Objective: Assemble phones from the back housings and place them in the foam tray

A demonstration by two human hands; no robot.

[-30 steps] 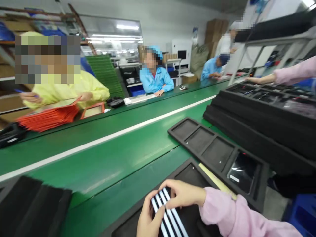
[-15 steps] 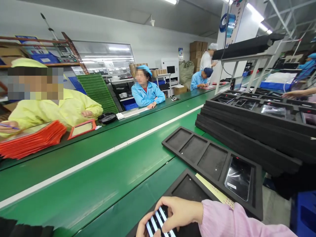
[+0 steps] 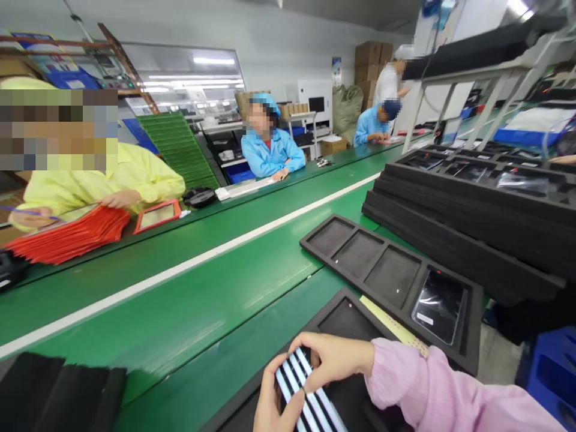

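Observation:
Low in the view, my left hand (image 3: 275, 401) and my right hand (image 3: 327, 359) are both closed on a black, phone-like piece (image 3: 310, 393) with several pale bluish stripes running lengthwise. Whether the stripes are a lit screen, reflections or stacked edges, I cannot tell. Both thumbs press on its face, and fingers curl round the upper end. Its lower end is cut off by the frame. Under my hands lies a black foam tray (image 3: 344, 294), partly covered by them. Beyond it sits another foam tray (image 3: 360, 278) with a film-covered, dark-screened device (image 3: 440, 305) in its nearest compartment.
A yellowish strip (image 3: 393, 324) lies between the trays. At right rise stacked foam trays (image 3: 450, 240) holding devices. Black foam (image 3: 67, 390) is at lower left. Across the green belt (image 3: 202, 288), a person in yellow (image 3: 139, 174) handles red-edged pieces (image 3: 72, 234); a person in blue (image 3: 272, 153) leans there.
My view has shifted, and my hands with the striped piece show more fully. Across the belt, the hand of the person in yellow has moved onto the red stack.

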